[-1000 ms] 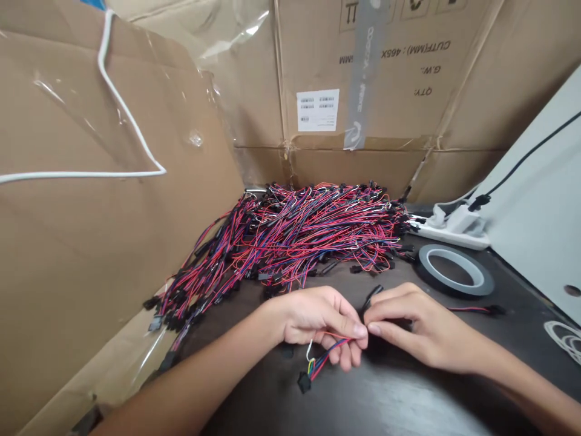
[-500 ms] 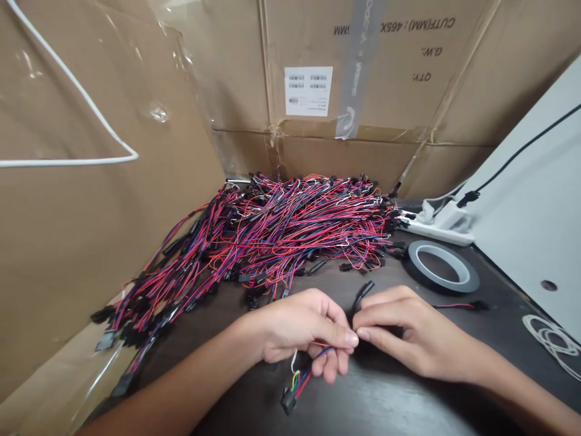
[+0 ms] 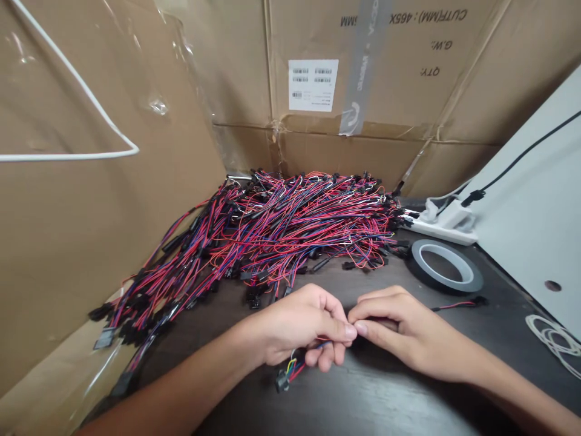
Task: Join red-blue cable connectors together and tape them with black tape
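My left hand [image 3: 318, 330] is closed in a pinch on a wire harness. Out of its lower side come the red, blue, green, yellow and white wires [image 3: 294, 366], ending in a black connector plug [image 3: 282, 380] that hangs over the dark table [image 3: 363, 396]. My right hand [image 3: 394, 330] is closed too, its thumb and forefinger meeting the left fingertips where the harness is pinched. The fingers hide the stretch of harness between them.
Behind my hands lies a large heap of similar wire harnesses [image 3: 308, 218]. To the right are a roll of black tape [image 3: 415, 266], a white power strip [image 3: 447, 233], a short red-and-black lead [image 3: 458, 304] and a coiled white cable [image 3: 551, 339]. Cardboard [image 3: 385, 109] stands behind.
The black tube that stuck up beside my right fingers is now hidden. The connector plug has shifted up and left. My right fingertips have moved slightly left, against the left ones.
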`<state>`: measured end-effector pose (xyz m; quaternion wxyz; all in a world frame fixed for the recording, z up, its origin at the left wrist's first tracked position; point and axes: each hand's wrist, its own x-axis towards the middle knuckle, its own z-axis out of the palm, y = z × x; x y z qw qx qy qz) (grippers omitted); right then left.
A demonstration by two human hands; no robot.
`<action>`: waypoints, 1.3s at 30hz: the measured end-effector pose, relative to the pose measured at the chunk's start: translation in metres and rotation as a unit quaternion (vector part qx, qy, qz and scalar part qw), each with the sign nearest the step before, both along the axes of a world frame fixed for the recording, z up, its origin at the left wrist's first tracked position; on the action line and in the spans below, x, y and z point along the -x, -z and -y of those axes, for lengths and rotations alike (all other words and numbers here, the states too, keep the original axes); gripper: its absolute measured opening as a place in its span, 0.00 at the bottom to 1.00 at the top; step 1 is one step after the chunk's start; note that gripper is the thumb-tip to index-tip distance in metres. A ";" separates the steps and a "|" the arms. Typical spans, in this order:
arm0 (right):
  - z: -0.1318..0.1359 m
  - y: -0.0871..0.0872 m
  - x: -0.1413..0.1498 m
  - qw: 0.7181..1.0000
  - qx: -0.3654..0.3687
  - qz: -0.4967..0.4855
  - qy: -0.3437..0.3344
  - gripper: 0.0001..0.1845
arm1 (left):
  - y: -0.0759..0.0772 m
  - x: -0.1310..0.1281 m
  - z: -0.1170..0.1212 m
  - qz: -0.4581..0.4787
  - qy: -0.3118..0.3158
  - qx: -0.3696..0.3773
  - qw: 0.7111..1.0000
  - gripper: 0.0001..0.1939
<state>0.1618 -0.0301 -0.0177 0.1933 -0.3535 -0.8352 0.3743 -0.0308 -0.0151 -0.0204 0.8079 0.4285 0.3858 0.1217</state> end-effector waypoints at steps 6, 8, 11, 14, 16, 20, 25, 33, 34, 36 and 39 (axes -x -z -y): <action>0.000 -0.004 0.000 0.999 0.037 0.032 -0.002 0.13 | -0.002 -0.001 0.001 -0.034 0.014 -0.039 0.999 0.14; -0.001 -0.005 -0.001 0.999 0.040 0.016 -0.011 0.12 | -0.001 0.000 0.000 -0.025 0.024 -0.038 0.999 0.10; -0.003 -0.006 -0.003 0.999 0.047 -0.006 -0.026 0.12 | 0.002 0.001 -0.001 0.007 0.051 -0.008 0.999 0.05; -0.002 -0.007 -0.004 0.998 0.048 -0.025 -0.042 0.13 | 0.004 0.002 -0.001 0.034 0.082 0.035 0.995 0.06; -0.002 -0.007 -0.004 0.997 0.039 -0.034 -0.051 0.13 | 0.005 0.003 -0.001 0.047 0.091 0.048 0.994 0.06; -0.001 -0.008 -0.005 0.996 0.023 -0.051 -0.067 0.14 | 0.005 0.004 -0.001 0.056 0.097 0.049 0.993 0.08; -0.002 -0.006 -0.008 0.996 0.017 -0.061 -0.070 0.13 | 0.004 0.004 -0.002 0.050 0.095 0.030 0.994 0.13; -0.001 -0.006 -0.004 0.996 0.010 -0.036 -0.082 0.11 | 0.002 0.003 -0.001 -0.014 0.117 -0.050 0.992 0.12; -0.001 -0.005 -0.004 0.996 0.009 -0.032 -0.083 0.11 | 0.002 0.003 -0.001 -0.020 0.122 -0.063 0.990 0.12; -0.001 -0.004 -0.004 0.996 -0.003 -0.023 -0.086 0.11 | 0.001 0.004 -0.002 -0.038 0.128 -0.096 0.986 0.11; -0.001 -0.001 -0.004 0.996 -0.037 -0.005 -0.086 0.12 | -0.004 0.004 -0.002 -0.079 0.135 -0.157 0.975 0.08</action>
